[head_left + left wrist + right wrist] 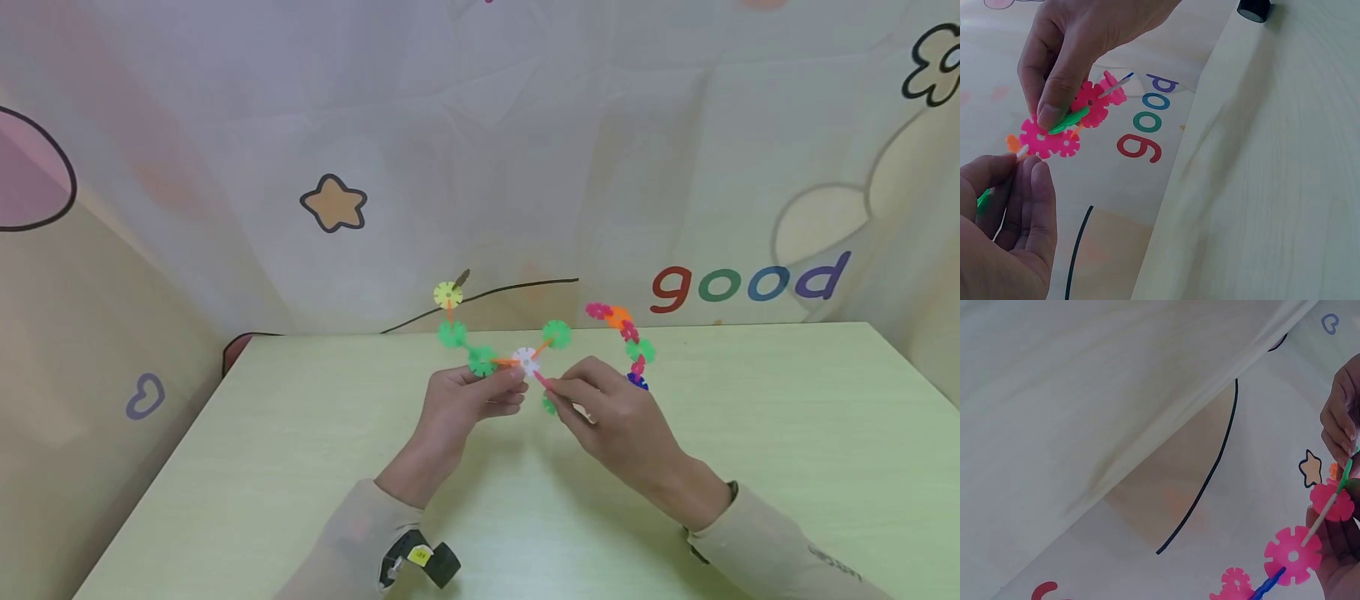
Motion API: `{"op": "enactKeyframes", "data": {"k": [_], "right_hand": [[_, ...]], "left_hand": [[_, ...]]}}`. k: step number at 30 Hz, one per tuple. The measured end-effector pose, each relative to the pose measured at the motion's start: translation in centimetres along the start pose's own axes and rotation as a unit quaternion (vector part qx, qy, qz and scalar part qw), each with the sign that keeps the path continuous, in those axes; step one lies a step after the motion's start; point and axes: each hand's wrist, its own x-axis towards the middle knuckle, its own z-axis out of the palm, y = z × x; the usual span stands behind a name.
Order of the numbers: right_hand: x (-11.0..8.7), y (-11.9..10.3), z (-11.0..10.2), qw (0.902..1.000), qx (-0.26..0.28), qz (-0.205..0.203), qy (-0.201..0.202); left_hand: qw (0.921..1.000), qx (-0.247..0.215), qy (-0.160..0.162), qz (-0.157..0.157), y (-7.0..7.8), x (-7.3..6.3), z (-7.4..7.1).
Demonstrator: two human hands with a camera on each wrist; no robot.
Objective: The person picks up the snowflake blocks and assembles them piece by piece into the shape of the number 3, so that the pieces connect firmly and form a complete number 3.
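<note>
Toothed plastic snowflake discs are joined into a chain held up above the table. My left hand (468, 404) pinches the white disc (527, 358) between thumb and fingers. Left of it run an orange link, green discs (452, 334) and a yellow disc (447, 294) at the tip. My right hand (618, 417) pinches a pink disc (542, 380) seen edge-on, touching the white one. Behind the right hand a pink disc (598, 310), an orange disc (619, 317) and a dark blue disc (638, 381) curve down. In the left wrist view, a green disc (1069, 120) lies beside the right thumb.
The pale table (262, 467) spreads under both hands, its far edge meeting a printed cloth backdrop (480, 167). Black wrist gear (420, 560) is strapped at the left sleeve. A dark strap (697, 546) shows at the right cuff.
</note>
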Motion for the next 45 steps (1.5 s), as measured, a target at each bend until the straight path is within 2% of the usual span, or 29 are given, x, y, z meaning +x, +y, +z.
{"op": "enactKeyframes", "data": {"k": [6, 12, 17, 22, 28, 40, 45], "right_hand": [[0.1, 0.0, -0.1, 0.9996, -0.027, -0.011, -0.001], [0.1, 0.3, -0.1, 0.9992, -0.031, -0.026, 0.005], [0.1, 0.2, -0.1, 0.9993, -0.034, -0.016, -0.001], [0.0, 0.1, 0.0, 0.9998, -0.018, -0.011, 0.003], [0.0, -0.1, 0.3, 0.9998, 0.000, -0.019, 0.007], [0.0, -0.5, 0.3, 0.9999, 0.015, 0.004, -0.008], [0.0, -0.4, 0.2, 0.9995, 0.020, 0.019, -0.015]], "left_hand": [[0.9999, 0.004, 0.007, -0.005, -0.2, -0.1, 0.0], [0.9998, -0.010, 0.018, -0.004, -0.5, 0.1, 0.4], [0.9992, -0.027, 0.030, 0.007, -0.5, 0.1, 0.7], [0.9984, -0.036, 0.042, 0.007, -0.6, 0.1, 0.9], [0.9986, -0.041, 0.033, 0.004, -1.0, 0.0, 1.2], [0.9973, -0.051, 0.050, 0.020, -1.3, -0.1, 1.6], [0.9969, -0.046, 0.062, 0.015, -1.5, 0.0, 1.5]]}}
